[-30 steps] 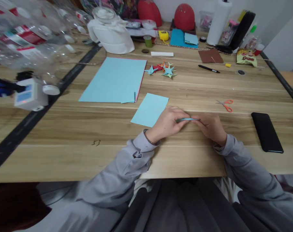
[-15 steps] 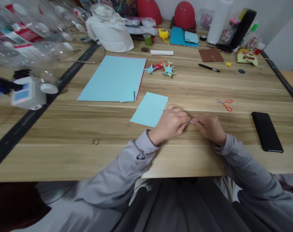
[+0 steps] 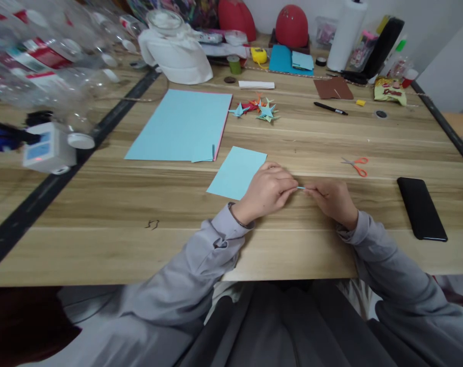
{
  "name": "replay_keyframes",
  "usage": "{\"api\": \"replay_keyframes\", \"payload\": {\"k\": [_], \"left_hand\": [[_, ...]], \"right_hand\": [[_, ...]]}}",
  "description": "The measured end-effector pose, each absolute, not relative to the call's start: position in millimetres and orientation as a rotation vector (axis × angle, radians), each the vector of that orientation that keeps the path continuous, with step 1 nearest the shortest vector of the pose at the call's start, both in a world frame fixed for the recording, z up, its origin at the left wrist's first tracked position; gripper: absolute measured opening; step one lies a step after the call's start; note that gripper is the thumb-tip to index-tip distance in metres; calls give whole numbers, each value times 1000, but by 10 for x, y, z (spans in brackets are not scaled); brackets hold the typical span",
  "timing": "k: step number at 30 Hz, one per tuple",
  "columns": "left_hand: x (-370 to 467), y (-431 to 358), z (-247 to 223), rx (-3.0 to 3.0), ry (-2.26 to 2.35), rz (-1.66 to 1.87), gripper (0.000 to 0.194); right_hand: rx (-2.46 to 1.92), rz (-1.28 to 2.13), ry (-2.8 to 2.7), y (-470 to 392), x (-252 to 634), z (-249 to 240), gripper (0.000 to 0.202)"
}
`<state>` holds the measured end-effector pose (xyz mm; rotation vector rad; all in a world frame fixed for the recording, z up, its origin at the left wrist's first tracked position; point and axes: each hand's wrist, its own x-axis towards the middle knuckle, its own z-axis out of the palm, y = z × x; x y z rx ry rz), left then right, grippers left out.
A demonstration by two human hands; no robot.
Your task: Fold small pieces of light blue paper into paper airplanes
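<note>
Head view: both hands work above the wooden table (image 3: 101, 229); all places below are relative to the small blue sheet (image 3: 233, 171).
Paper piece (image 3: 301, 188): just right of the small blue sheet, seen as a thin blue line between the fingertips; its full shape is hidden.
Left hand (image 3: 267, 188): clamped by thumb and fingers on the left end of the paper piece; the hand overlaps the near right corner of the small blue sheet.
Right hand (image 3: 331, 199): clamped on the right end of the paper piece, farther right of the small blue sheet. The hands are close together, with a narrow gap.
Reason for grip: opposed pinches at both ends likely steady so small a piece and allow fine pressure.
Large blue sheet (image 3: 181, 127): flat, beyond and to the left of the small blue sheet, probably placed there to leave working room.
Folded paper figures (image 3: 267, 110): grouped beyond the small blue sheet, presumably to avoid crushing.
Scissors (image 3: 359, 167): right of the small blue sheet, handles pointing right, apparently within easy reach of the right hand.
Phone (image 3: 421, 209): far right of the small blue sheet, outside the hands' working area.
</note>
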<state>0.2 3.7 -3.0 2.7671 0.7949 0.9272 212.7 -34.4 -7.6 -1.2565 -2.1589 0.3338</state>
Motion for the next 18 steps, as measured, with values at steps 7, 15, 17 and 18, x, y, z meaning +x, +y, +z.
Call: {"api": "replay_keyframes", "payload": {"k": [7, 15, 17, 18], "left_hand": [[-5, 45, -24, 2543, 896, 1046, 27], [10, 15, 2, 2030, 905, 1091, 22], [53, -36, -3, 1962, 911, 1068, 23], [73, -58, -6, 1920, 922, 1066, 23]], "right_hand": [[-1304, 390, -1979, -368, 2106, -35, 25], [-1220, 377, -1841, -363, 2090, 4, 29], [-1135, 387, -1893, -369, 2065, 4, 32], [-1105, 430, -1906, -371, 2055, 4, 29]]}}
